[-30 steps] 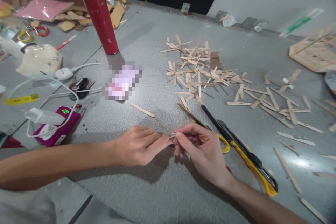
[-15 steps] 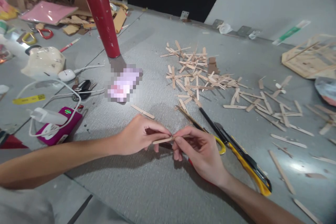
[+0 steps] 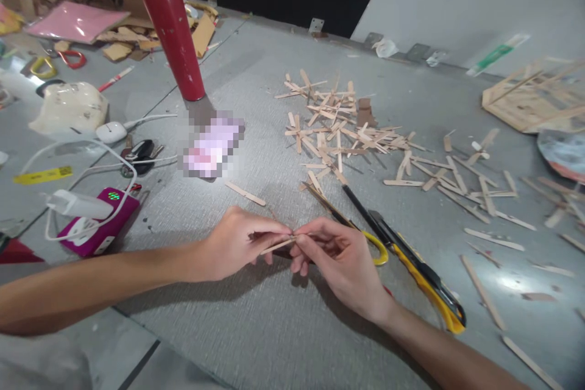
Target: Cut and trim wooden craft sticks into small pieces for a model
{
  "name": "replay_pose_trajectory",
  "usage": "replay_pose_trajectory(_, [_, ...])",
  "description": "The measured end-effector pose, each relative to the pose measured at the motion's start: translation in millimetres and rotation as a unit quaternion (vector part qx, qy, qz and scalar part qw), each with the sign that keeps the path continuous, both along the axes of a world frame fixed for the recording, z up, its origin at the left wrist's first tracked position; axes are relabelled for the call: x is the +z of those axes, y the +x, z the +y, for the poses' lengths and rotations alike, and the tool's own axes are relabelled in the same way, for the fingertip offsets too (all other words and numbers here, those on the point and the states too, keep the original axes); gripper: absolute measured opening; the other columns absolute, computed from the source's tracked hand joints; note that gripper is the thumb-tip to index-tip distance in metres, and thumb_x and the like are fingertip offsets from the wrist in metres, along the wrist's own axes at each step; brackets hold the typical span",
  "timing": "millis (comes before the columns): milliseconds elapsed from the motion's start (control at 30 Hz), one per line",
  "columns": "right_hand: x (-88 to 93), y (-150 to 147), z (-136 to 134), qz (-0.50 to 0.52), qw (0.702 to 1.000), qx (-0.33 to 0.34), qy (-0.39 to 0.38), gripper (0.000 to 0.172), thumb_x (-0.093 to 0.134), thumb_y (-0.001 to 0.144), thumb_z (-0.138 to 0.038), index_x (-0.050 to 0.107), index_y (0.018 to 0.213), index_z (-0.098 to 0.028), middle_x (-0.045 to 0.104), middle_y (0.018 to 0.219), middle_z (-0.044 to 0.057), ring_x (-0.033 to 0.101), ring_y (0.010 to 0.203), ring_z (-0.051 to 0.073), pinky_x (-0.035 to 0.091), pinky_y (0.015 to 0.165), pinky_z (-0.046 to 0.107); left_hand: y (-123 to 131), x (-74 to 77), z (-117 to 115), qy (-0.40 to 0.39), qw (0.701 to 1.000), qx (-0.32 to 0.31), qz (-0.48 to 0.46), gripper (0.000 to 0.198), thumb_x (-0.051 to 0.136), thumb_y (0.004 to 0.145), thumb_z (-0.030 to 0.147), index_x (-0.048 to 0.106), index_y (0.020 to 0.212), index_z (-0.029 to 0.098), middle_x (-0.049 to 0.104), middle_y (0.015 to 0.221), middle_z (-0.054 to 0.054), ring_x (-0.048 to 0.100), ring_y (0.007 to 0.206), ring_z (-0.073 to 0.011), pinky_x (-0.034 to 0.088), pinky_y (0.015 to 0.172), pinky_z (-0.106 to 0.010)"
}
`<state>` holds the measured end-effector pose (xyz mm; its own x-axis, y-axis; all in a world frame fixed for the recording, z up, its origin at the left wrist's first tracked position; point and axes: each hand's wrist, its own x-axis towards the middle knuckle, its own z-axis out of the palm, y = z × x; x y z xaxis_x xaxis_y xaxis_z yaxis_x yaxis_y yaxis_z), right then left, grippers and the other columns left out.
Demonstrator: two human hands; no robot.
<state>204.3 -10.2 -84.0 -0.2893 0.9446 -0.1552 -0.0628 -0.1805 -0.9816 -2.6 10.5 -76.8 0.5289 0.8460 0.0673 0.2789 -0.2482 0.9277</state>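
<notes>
Both hands meet over the grey table, fingertips almost touching. My left hand (image 3: 240, 241) pinches a thin wooden craft stick (image 3: 275, 245) between thumb and fingers. From the other side my right hand (image 3: 336, 262) grips the same stick's end with thumb and forefinger; its far part is hidden by the fingers. Beyond my left hand a single loose stick (image 3: 245, 193) lies flat. A pair of scissors with a yellow handle (image 3: 380, 250) lies partly under my right hand. Beside it, to the right, rests a yellow and black utility knife (image 3: 411, 268).
A pile of broken sticks (image 3: 338, 116) spreads across the far middle, with more scattered at the right. A red flask (image 3: 176, 42) stands behind a blurred-out phone (image 3: 214, 146). At the left are a magenta power bank (image 3: 103, 225), white cables and keys (image 3: 139, 155).
The whole view has shifted slightly, so most things appear a little farther left. Both hands keep hold of the stick, which tilts slightly more; their grip looks nearly the same.
</notes>
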Motion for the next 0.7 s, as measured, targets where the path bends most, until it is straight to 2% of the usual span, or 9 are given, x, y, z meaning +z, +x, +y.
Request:
replay_pose_trajectory(167, [-0.3, 2.1, 1.0, 0.02, 1.0, 0.013, -0.008, 0.027, 0.076, 0.09, -0.042, 0.069, 0.085, -0.016, 0.074, 0.064, 0.004, 0.071, 0.052, 0.015, 0.059, 0.046, 0.023, -0.8, 3.9, -0.5, -0.016, 1.0, -0.025, 0.0, 0.028, 0.058, 0.101, 0.025, 0.078, 0.09, 0.01, 0.07, 0.061, -0.003, 0.059, 0.045, -0.0068, 0.043, 0.046, -0.012])
replay_pose_trajectory(367, [-4.4, 3.8, 1.4, 0.04, 0.998, 0.04, -0.013, 0.025, 0.075, 0.091, -0.039, 0.069, 0.084, -0.016, 0.074, 0.064, 0.002, 0.072, 0.053, 0.014, 0.06, 0.05, 0.022, -1.1, 12.3, -1.9, -0.047, 0.997, -0.062, -0.016, 0.03, 0.055, 0.102, 0.021, 0.075, 0.082, 0.01, 0.065, 0.057, 0.001, 0.053, 0.045, -0.0042, 0.041, 0.047, -0.01])
replay_pose_trajectory(567, [-5.8, 4.9, 1.6, 0.024, 0.998, 0.066, 0.0, 0.025, 0.074, 0.092, -0.041, 0.07, 0.083, -0.017, 0.074, 0.064, 0.002, 0.072, 0.054, 0.014, 0.06, 0.052, 0.022, 0.6, 12.9, -5.6, -0.007, 0.998, -0.059, -0.016, 0.027, 0.056, 0.098, 0.015, 0.074, 0.078, 0.011, 0.066, 0.059, 0.001, 0.051, 0.049, -0.0032, 0.039, 0.049, -0.009])
replay_pose_trajectory(700, [-6.4, 5.7, 2.6, 0.002, 0.997, 0.077, 0.006, 0.028, 0.073, 0.092, -0.044, 0.07, 0.083, -0.017, 0.074, 0.063, 0.003, 0.072, 0.054, 0.015, 0.061, 0.053, 0.024, 1.6, 9.6, -8.4, 0.004, 0.999, -0.04, -0.01, 0.024, 0.057, 0.092, 0.011, 0.072, 0.073, 0.011, 0.057, 0.054, 0.004, 0.043, 0.048, -0.0031, 0.035, 0.047, -0.01])
